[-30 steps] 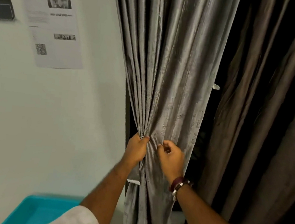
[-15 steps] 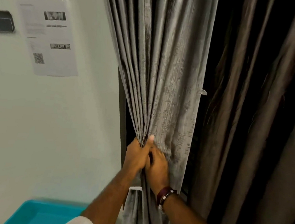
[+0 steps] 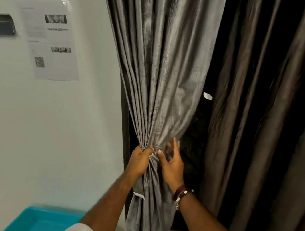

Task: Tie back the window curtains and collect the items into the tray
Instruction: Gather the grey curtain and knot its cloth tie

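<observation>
Since half a second ago the right hand point(image 3: 170, 166) has come away from the left hand point(image 3: 140, 160) and spread; its fingers now lie straight and fanned against the grey curtain point(image 3: 167, 79), touching the fabric without gripping it. The left hand is unchanged, fist clenched round the gathered pleats. The curtain is a sheeny, slubbed weave, its folds narrowing to the clenched hand. Right of it hangs a darker brown curtain point(image 3: 260, 127) in broad smooth folds. The glossy turquoise plastic tray point(image 3: 40, 222) sits at lower left, below the white wall.
</observation>
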